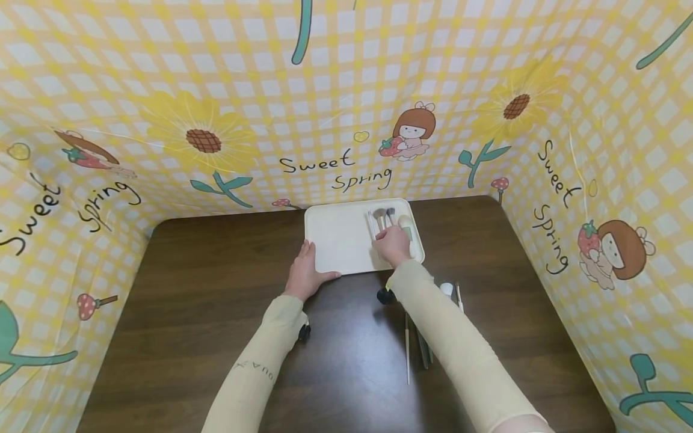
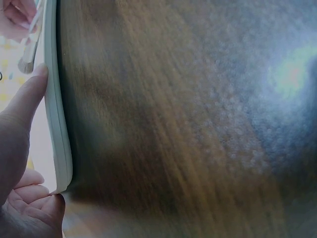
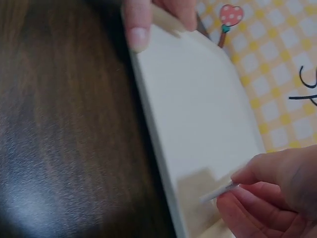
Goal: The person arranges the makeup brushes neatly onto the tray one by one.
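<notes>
A white rectangular tray [image 1: 341, 234] lies at the back of the dark wooden table. My left hand [image 1: 304, 273] grips its front left corner, the thumb [image 2: 32, 91] on the front rim and the fingers round the side. Over the right part of the tray, my right hand [image 1: 392, 245] pinches a thin pale makeup brush [image 3: 218, 192] between thumb and fingers. Other makeup brushes [image 1: 381, 214] with soft heads lie side by side just beyond that hand. A white and green item [image 1: 406, 225], its kind unclear, rests at the tray's right side.
Several slim-handled tools [image 1: 408, 355] lie on the table [image 1: 216, 337] under and beside my right forearm, partly hidden by the sleeve. A yellow checked cloth [image 1: 325, 90] with printed flowers stands round the back and sides, close behind the tray.
</notes>
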The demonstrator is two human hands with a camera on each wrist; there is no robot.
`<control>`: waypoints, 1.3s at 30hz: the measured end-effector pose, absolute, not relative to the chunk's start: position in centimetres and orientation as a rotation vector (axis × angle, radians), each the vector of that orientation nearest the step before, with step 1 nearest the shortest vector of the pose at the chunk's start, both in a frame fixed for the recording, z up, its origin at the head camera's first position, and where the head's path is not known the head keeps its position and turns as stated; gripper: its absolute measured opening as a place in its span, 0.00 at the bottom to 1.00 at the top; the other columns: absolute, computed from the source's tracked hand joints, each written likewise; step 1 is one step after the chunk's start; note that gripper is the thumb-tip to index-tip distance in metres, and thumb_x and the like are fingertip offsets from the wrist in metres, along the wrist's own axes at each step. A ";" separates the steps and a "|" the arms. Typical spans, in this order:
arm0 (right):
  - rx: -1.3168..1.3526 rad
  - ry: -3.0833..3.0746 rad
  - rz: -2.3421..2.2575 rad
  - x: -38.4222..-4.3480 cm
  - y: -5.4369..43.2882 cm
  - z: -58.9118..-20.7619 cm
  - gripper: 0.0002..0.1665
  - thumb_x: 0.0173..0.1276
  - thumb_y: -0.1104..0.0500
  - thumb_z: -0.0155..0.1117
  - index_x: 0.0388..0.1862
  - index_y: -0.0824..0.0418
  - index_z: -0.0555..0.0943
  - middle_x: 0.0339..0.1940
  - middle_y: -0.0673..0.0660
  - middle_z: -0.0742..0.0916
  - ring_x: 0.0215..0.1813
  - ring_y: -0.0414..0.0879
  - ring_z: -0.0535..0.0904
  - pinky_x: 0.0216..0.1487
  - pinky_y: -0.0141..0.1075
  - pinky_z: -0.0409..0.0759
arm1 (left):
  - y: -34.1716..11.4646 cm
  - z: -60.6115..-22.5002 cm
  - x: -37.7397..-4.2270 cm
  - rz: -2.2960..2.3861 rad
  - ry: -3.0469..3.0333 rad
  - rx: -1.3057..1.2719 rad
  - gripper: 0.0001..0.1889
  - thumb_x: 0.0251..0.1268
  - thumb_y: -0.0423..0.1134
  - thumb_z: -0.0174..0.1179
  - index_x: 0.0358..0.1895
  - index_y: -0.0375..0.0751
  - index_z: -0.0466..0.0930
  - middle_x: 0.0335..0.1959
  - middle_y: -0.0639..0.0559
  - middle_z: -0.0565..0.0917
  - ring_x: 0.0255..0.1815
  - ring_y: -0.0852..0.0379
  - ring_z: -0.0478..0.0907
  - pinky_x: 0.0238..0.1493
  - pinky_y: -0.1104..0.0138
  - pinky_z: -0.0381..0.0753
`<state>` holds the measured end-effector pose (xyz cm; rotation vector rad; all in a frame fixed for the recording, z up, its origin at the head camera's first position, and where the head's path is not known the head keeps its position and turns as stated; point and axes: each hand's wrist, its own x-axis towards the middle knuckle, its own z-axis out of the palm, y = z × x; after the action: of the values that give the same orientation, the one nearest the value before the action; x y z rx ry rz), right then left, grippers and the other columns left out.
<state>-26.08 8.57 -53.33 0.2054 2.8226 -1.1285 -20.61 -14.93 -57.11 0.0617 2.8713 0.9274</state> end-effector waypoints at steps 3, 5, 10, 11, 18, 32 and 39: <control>0.187 2.853 -1.056 -25.9 8.5 -53.6 0.08 0.60 0.63 0.70 0.37 0.66 0.90 0.37 0.61 0.90 0.44 0.57 0.84 0.48 0.46 0.81 | -14.9 -57.1 -20.6 0.926 2.873 0.061 0.62 0.53 0.59 0.77 0.78 0.24 0.50 0.79 0.27 0.48 0.79 0.35 0.51 0.73 0.49 0.61; 0.164 2.880 -1.000 -25.8 8.4 -53.7 0.08 0.60 0.64 0.69 0.36 0.65 0.91 0.36 0.60 0.90 0.42 0.56 0.85 0.46 0.46 0.82 | -14.9 -57.1 -20.6 0.927 2.874 0.061 0.61 0.53 0.58 0.77 0.78 0.24 0.50 0.79 0.27 0.49 0.79 0.35 0.51 0.73 0.49 0.61; 0.107 2.933 -0.848 -25.7 8.1 -53.8 0.08 0.61 0.65 0.66 0.23 0.62 0.88 0.24 0.55 0.88 0.31 0.51 0.82 0.34 0.45 0.82 | -14.9 -57.1 -20.6 0.918 2.871 0.059 0.61 0.53 0.58 0.77 0.78 0.24 0.51 0.79 0.28 0.49 0.79 0.36 0.51 0.73 0.49 0.60; 0.097 2.941 -0.819 -25.7 8.0 -53.8 0.11 0.61 0.65 0.66 0.19 0.61 0.85 0.20 0.54 0.86 0.28 0.50 0.80 0.31 0.44 0.81 | -14.9 -57.1 -20.6 0.917 2.870 0.058 0.61 0.53 0.59 0.77 0.78 0.24 0.51 0.79 0.28 0.49 0.79 0.36 0.51 0.73 0.49 0.60; 0.091 2.969 -0.735 -25.8 7.7 -54.0 0.24 0.59 0.67 0.64 0.06 0.55 0.70 0.09 0.50 0.76 0.22 0.47 0.71 0.24 0.41 0.74 | -14.9 -57.1 -20.6 0.927 2.863 0.054 0.61 0.54 0.58 0.77 0.79 0.24 0.50 0.79 0.28 0.48 0.79 0.36 0.51 0.73 0.48 0.60; 0.146 2.959 -0.748 -26.0 7.9 -53.9 0.18 0.60 0.66 0.64 0.11 0.58 0.76 0.15 0.53 0.81 0.25 0.49 0.74 0.27 0.44 0.78 | -14.9 -57.0 -20.7 0.909 2.860 0.058 0.61 0.54 0.59 0.77 0.79 0.24 0.50 0.80 0.28 0.48 0.79 0.36 0.50 0.73 0.49 0.59; 0.135 2.966 -0.931 -26.0 8.2 -52.5 0.13 0.62 0.61 0.68 0.43 0.66 0.89 0.41 0.61 0.90 0.42 0.57 0.85 0.43 0.49 0.83 | -14.9 -57.0 -20.6 0.922 2.853 0.050 0.61 0.54 0.58 0.77 0.79 0.25 0.50 0.79 0.28 0.48 0.79 0.36 0.50 0.73 0.49 0.59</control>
<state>-26.04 8.22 -52.51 0.1350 2.9659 -0.9313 -20.60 -14.89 -56.98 0.0499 2.8528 0.9217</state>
